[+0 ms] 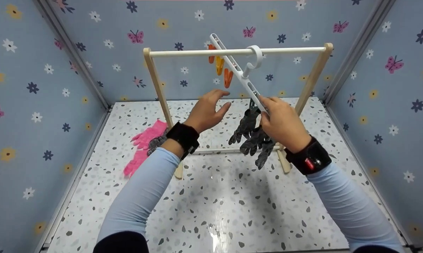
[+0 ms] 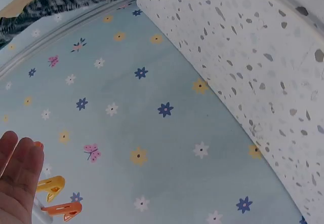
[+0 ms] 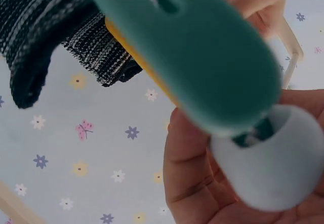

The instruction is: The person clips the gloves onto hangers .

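Note:
A white clip hanger [image 1: 245, 80] hangs by its hook from the rack's top bar and slants down toward me. My right hand [image 1: 283, 121] grips its near end; in the right wrist view, fingers curl round the white end beside a green clothespin [image 3: 202, 67]. Dark grey knit gloves [image 1: 257, 140] hang below that end. Orange and yellow clothespins [image 1: 228, 78] hang from the far half, with no glove visible on them. My left hand [image 1: 208, 110] is in the air just below these clothespins, thumb and fingers apart, holding nothing. The left wrist view shows only its fingers [image 2: 23, 168].
The drying rack has a white top bar [image 1: 197, 53] and wooden side posts [image 1: 313, 79]. Pink gloves [image 1: 136, 163] and a grey glove [image 1: 157, 142] lie on the speckled floor [image 1: 211, 203] at the left. Flower-patterned walls [image 1: 32, 116] stand on three sides.

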Tool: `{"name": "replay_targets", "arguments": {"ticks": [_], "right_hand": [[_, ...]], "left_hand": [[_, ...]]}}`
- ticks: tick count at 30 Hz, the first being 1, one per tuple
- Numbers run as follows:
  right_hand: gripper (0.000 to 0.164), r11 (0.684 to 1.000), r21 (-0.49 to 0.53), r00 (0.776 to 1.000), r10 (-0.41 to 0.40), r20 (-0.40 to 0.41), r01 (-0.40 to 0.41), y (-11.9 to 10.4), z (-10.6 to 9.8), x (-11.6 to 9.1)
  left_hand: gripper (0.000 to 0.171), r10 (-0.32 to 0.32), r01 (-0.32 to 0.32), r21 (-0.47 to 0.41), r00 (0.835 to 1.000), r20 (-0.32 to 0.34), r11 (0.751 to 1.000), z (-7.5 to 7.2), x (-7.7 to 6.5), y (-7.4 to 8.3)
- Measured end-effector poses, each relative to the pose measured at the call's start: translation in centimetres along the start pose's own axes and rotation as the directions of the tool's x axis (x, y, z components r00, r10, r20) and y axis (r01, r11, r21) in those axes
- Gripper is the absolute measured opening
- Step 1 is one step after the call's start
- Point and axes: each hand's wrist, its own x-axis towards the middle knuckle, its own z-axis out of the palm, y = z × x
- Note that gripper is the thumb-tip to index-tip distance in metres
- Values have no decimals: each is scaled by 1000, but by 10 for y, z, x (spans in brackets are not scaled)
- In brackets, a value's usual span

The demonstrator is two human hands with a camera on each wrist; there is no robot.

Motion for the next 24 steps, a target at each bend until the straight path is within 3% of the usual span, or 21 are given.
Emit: {"name": "replay_targets", "arguments": {"ticks": [6, 12, 18, 24], "right_hand": [[53, 999, -35, 1000, -22, -11, 21, 5, -1, 0], [51, 995, -95, 999, -40, -24, 38, 10, -3, 0], [51, 991, -132, 999, -38, -2, 37, 12, -7, -1], [52, 987, -160, 1000, -29, 12, 31, 11, -13, -2]], "left_hand": [[36, 55, -49, 120, 997, -50, 992, -25, 13, 1], [38, 102, -82, 254, 993, -64, 964, -45, 26, 3], [39, 149, -136, 359, 989, -9, 924, -62, 40, 7], [45, 120, -140, 461, 990, 73, 876, -77, 53, 12]]}}
